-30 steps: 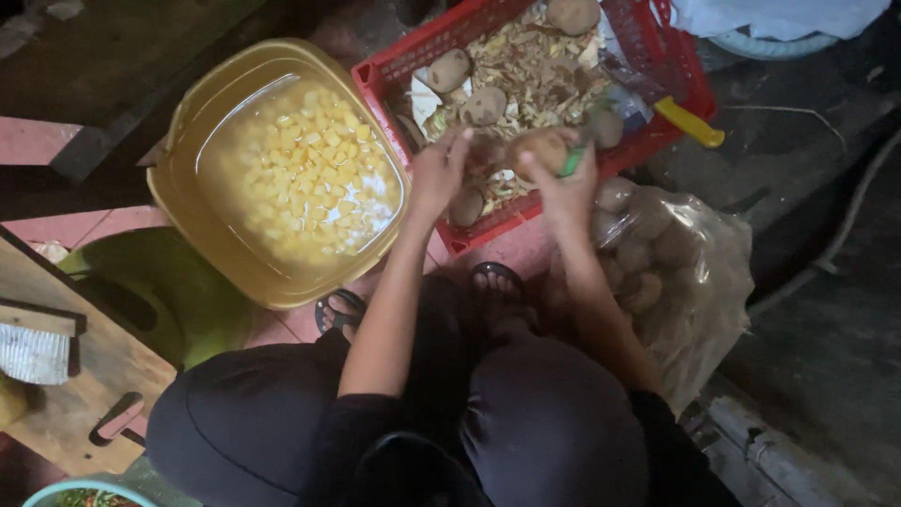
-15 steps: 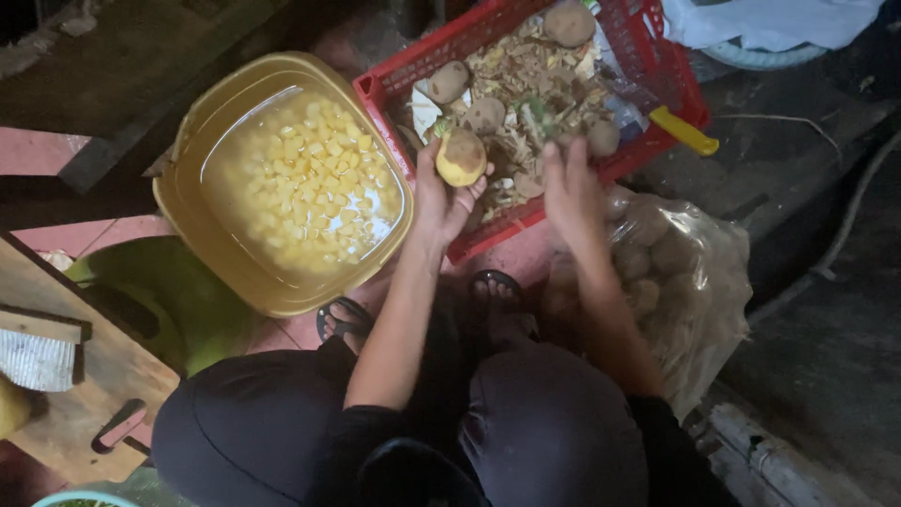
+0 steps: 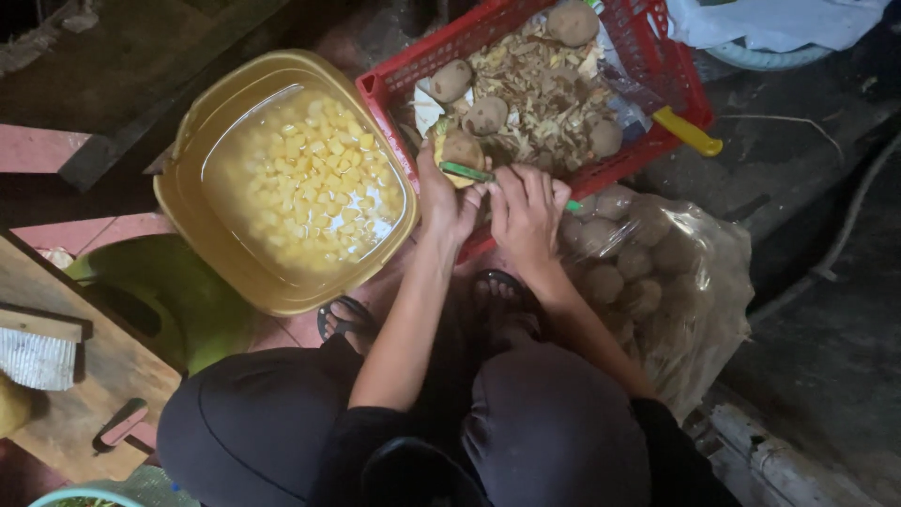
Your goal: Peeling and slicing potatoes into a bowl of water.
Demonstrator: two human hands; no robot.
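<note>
Left hand (image 3: 449, 199) clamped around partly peeled potato (image 3: 459, 148), held over near edge of red crate (image 3: 657, 56). Right hand (image 3: 526, 211) closed on green-handled peeler (image 3: 469, 173), blade end against potato. Red crate holds heap of brown peelings (image 3: 540, 94) and several unpeeled potatoes (image 3: 572, 21); yellow-handled knife (image 3: 688, 131) lies on its right rim. Yellow basin (image 3: 188, 202), left of crate, holds water with yellow potato cubes (image 3: 310, 183). Clear plastic bag (image 3: 704, 282), right of right forearm, holds more unpeeled potatoes. Brush (image 3: 38, 349) on wooden worktop (image 3: 89, 394) at lower left.
</note>
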